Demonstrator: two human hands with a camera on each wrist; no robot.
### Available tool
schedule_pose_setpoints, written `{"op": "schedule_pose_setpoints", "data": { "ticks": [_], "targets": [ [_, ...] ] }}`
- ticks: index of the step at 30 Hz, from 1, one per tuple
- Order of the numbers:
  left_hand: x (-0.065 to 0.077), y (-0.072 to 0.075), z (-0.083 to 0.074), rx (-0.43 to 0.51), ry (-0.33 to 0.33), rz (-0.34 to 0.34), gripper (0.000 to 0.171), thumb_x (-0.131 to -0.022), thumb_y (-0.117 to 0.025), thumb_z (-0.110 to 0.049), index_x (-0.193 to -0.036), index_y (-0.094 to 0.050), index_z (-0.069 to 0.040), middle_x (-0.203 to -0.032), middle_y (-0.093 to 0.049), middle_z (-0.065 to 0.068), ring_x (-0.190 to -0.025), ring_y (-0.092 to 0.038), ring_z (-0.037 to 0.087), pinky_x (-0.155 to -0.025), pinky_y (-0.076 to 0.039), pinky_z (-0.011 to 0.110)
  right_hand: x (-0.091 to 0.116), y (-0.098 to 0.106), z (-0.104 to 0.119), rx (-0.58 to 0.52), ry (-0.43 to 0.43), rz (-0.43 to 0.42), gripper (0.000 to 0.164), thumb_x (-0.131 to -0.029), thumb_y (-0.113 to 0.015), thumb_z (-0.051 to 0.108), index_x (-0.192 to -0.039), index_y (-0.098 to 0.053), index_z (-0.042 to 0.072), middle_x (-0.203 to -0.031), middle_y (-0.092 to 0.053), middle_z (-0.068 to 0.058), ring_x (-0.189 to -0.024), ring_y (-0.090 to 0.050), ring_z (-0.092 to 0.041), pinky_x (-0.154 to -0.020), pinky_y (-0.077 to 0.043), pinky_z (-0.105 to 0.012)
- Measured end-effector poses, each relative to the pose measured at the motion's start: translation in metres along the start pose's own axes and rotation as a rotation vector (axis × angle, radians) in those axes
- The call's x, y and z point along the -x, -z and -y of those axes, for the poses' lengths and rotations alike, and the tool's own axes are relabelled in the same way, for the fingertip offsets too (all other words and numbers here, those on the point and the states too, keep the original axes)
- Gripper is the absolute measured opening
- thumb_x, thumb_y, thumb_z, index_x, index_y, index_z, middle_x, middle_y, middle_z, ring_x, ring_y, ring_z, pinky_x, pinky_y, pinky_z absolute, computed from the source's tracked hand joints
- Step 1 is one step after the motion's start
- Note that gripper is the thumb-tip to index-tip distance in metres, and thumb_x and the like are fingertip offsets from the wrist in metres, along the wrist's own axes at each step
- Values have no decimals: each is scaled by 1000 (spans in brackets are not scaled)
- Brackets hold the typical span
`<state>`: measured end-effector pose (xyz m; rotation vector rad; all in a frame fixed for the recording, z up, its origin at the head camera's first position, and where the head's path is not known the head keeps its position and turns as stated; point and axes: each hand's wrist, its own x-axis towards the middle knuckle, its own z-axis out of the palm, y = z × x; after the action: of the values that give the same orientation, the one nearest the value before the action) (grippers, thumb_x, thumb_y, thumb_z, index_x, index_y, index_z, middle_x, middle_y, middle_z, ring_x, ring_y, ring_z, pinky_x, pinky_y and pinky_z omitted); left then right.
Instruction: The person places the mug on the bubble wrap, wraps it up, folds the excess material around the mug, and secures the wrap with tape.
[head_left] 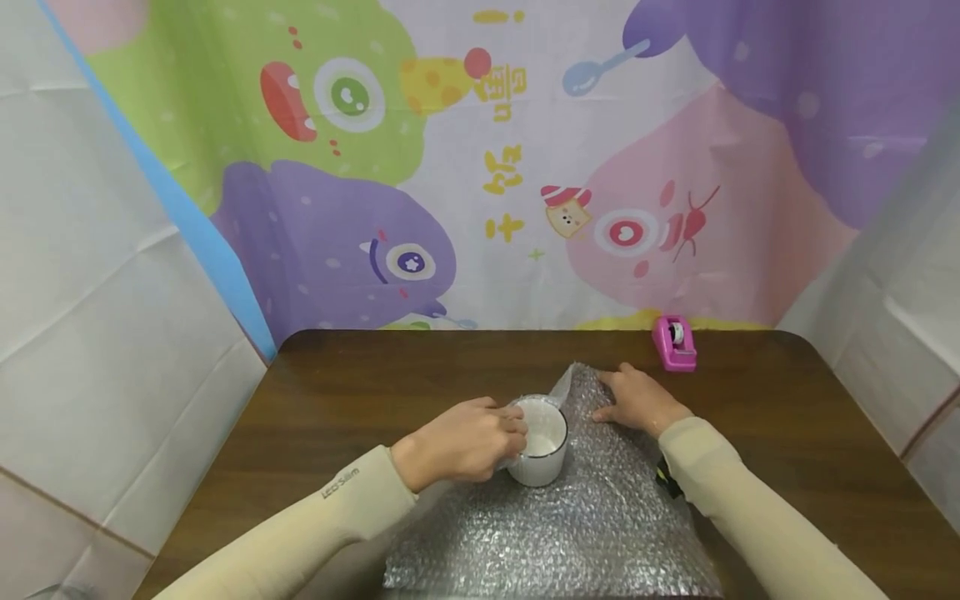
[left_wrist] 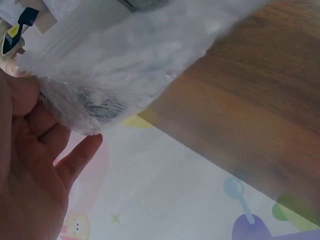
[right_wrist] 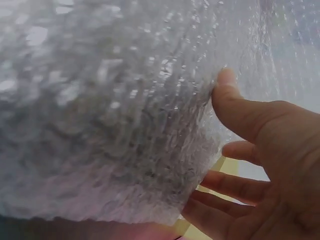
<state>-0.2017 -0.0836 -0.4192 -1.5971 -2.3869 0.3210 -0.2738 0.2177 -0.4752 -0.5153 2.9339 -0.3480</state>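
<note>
A white mug (head_left: 542,467) with a dark rim stands upright on a sheet of bubble wrap (head_left: 540,542), its opening facing up. My left hand (head_left: 468,437) is at the mug's left side, fingers curled by the rim. In the left wrist view that hand (left_wrist: 37,155) pinches a fold of bubble wrap (left_wrist: 125,65); the mug's handle is hidden. To the mug's right, my right hand (head_left: 637,400) holds the far right edge of the sheet. The right wrist view shows the thumb of this hand (right_wrist: 270,155) on one face of the raised wrap (right_wrist: 125,110), the fingers by its edge.
A pink tape dispenser (head_left: 675,343) stands near the back edge of the brown wooden table (head_left: 337,367), beyond my right hand. Behind the table hangs a cloth (head_left: 495,275) printed with cartoon monsters. Pale walls flank the table.
</note>
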Motion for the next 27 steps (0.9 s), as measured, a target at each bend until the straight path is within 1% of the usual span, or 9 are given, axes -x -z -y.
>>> {"op": "schedule_pose_setpoints", "data": {
  "ticks": [3,6,8,11,17,20,24,27],
  "targets": [
    [-2,0,0,-8,-3,-24,25,-100,-61,-25,-75,-60,-23,-79,-53,-10,-74,-40,7,-66,-42,23,3,0,-1,-6,23,-25,72,-89,-81,34,-140,-55,-10,-129,-60,-33,-120,-61,-46,-103,-50,-58],
    [-3,-1,0,-8,-2,-39,25,-97,-63,-23,-72,-58,-23,-76,-50,-10,-72,-41,7,-66,-43,23,6,-2,-3,-2,36,-29,71,-92,-78,36,-140,-55,-10,-131,-60,-34,-122,-60,-48,-103,-49,-59],
    [-3,0,0,-15,0,-36,24,-94,-64,-20,-71,-58,-23,-75,-49,-10,-72,-43,7,-68,-44,23,8,-3,-4,0,36,-25,69,-93,-76,37,-140,-55,-9,-132,-59,-34,-123,-59,-49,-104,-48,-60],
    [-5,1,-1,-24,0,-13,22,-92,-63,-17,-72,-59,-24,-75,-50,-10,-73,-46,7,-69,-45,23,10,-4,-4,-1,21,-7,67,-95,-73,38,-140,-56,-9,-135,-56,-35,-125,-57,-51,-105,-47,-62],
    [-5,3,-1,8,-2,24,22,-93,-63,-16,-73,-61,-24,-75,-51,-10,-72,-42,7,-69,-47,23,12,-4,-1,11,18,5,62,-95,-73,38,-136,-60,-8,-133,-57,-35,-123,-57,-55,-103,-47,-64],
    [-5,2,-1,21,-3,29,22,-93,-63,-15,-72,-60,-23,-75,-48,-9,-71,-39,7,-67,-47,23,11,-2,0,13,26,9,61,-95,-74,36,-134,-61,-8,-130,-58,-35,-121,-58,-55,-103,-48,-64],
    [-5,2,0,21,-11,26,23,-93,-63,-15,-72,-59,-23,-74,-45,-9,-70,-33,7,-66,-45,21,10,0,1,20,24,18,63,-94,-75,38,-134,-61,-8,-128,-58,-34,-116,-62,-49,-101,-50,-61],
    [-5,2,1,29,-13,22,25,-95,-63,-16,-71,-58,-23,-73,-43,-8,-70,-31,7,-64,-43,21,11,0,0,26,28,16,63,-94,-74,38,-135,-61,-7,-130,-57,-34,-116,-62,-50,-101,-51,-61]
  ]
}}
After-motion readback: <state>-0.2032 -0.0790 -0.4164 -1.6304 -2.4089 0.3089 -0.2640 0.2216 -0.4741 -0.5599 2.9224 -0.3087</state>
